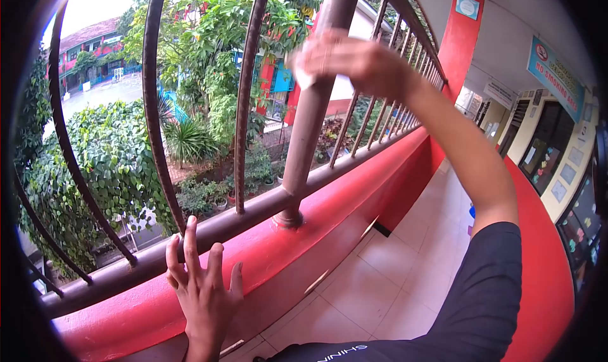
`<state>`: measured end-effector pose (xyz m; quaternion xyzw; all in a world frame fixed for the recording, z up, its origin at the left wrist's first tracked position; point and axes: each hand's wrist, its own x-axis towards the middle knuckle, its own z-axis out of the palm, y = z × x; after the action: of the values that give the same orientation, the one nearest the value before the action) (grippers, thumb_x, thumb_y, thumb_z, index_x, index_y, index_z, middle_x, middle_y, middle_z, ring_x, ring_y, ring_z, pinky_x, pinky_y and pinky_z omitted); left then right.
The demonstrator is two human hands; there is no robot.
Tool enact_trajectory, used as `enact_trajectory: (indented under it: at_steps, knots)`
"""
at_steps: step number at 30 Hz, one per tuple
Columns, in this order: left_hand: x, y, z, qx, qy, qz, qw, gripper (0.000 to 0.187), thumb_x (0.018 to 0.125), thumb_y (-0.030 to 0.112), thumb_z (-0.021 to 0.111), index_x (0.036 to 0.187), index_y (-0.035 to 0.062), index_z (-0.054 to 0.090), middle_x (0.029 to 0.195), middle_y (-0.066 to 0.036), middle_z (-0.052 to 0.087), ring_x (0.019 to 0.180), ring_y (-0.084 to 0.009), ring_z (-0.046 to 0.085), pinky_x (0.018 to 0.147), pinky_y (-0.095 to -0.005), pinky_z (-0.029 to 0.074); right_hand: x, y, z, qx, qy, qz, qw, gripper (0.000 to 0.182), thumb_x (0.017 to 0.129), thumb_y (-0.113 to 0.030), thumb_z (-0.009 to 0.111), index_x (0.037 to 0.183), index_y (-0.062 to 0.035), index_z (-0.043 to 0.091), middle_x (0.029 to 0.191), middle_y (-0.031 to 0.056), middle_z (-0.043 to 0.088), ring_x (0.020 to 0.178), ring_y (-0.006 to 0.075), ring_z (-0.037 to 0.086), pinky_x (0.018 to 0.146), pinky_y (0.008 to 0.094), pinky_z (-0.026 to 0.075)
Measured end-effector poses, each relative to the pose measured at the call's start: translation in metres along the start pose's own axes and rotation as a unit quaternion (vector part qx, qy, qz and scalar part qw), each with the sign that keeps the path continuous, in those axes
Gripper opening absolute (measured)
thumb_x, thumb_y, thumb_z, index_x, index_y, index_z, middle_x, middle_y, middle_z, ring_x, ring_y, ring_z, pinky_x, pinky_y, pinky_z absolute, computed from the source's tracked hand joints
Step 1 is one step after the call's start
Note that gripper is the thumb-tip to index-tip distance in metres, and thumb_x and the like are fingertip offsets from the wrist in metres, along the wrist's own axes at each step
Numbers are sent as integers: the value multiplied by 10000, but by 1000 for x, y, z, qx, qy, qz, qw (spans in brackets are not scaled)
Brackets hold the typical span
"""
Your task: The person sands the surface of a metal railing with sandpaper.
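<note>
My right hand [348,58] is raised at the thick brown post [307,124] of the railing, its fingers bent around the upper part and blurred by motion. Something whitish, perhaps a cloth [304,76], shows under the fingers against the post. Lower left, my left hand [206,283] has its fingers spread, with the fingertips at the brown bottom rail [253,210] and the palm over the red ledge [272,254]. Nothing is held in it. Thin upright bars [244,108] rise from the rail on both sides of the post.
Beyond the bars are leafy plants [101,172] and a courtyard. Right of the red ledge runs a corridor with a tiled floor [392,279], a red pillar [461,45], a hanging blue sign [557,77] and a wall with dark windows.
</note>
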<state>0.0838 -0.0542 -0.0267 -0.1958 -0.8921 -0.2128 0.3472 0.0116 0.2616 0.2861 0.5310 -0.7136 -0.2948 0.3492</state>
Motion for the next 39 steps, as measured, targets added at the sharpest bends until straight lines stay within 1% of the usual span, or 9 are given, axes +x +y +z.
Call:
enact_trajectory:
  at_steps: [3,6,11,16,21,23,31,34,39]
  knots:
    - [-1,1,-1,4,-9,-7,1000,406,755,204,835,1095,83,649,1636,-156,346,1478,-436,282,1186,-533,258,37,41,-64,-10,148,241,959,192,996,-205,651,1088,-110,789,1121,71,788,1014,233,762,917,290,568]
    - [-2,-3,0,0,0,5,1000,406,752,195,833,1098,92,646,1642,-146,342,1481,-428,285,1179,-530,263,15,21,-37,22,63,139,988,369,891,121,544,1176,-20,730,1218,130,734,1187,257,689,1117,399,510]
    - [-2,-2,-1,-14,4,3,1000,406,754,204,834,1093,94,640,1647,-122,345,1478,-416,297,1173,-518,272,-57,-147,83,148,-92,44,984,349,955,-92,541,1265,-62,698,1360,71,687,1294,181,626,1206,347,418]
    - [-1,1,2,-7,19,2,1000,395,754,175,840,1084,99,637,1638,-119,352,1471,-408,309,1156,-515,292,-54,-138,79,71,-77,-3,994,326,962,-148,570,1253,-78,699,1353,57,688,1296,184,622,1199,335,423]
    - [0,3,1,-3,14,-12,1000,374,773,188,843,1084,129,645,1651,-74,350,1474,-388,308,1163,-498,296,-32,-119,65,-56,57,195,978,360,889,-98,632,1234,-74,732,1291,96,719,1241,217,662,1158,368,472]
    - [-1,0,3,-2,22,-3,1000,371,772,187,844,1083,131,649,1648,-65,358,1473,-382,313,1157,-496,302,-52,-182,103,-17,-55,56,997,339,914,-127,608,1219,-81,747,1347,66,694,1275,194,640,1192,344,423]
    - [-1,-7,6,13,36,26,999,370,805,251,822,1130,163,669,1633,-63,378,1446,-359,356,1025,-463,381,-60,-213,111,75,-18,186,979,522,821,132,546,1278,-52,720,1310,131,700,1279,295,639,1091,461,522]
    - [-2,-8,5,16,23,23,999,379,803,258,825,1134,160,669,1630,-59,374,1446,-358,356,1031,-460,380,-60,-221,113,42,136,451,881,648,755,200,481,1320,-41,687,1349,165,671,1319,314,604,1109,454,513]
    - [-3,-8,4,0,13,27,1000,364,828,248,810,1140,147,652,1631,-75,371,1460,-380,333,1101,-521,350,-107,-249,131,122,41,388,913,656,765,184,471,1355,-32,661,1369,188,653,1306,342,608,1073,427,532]
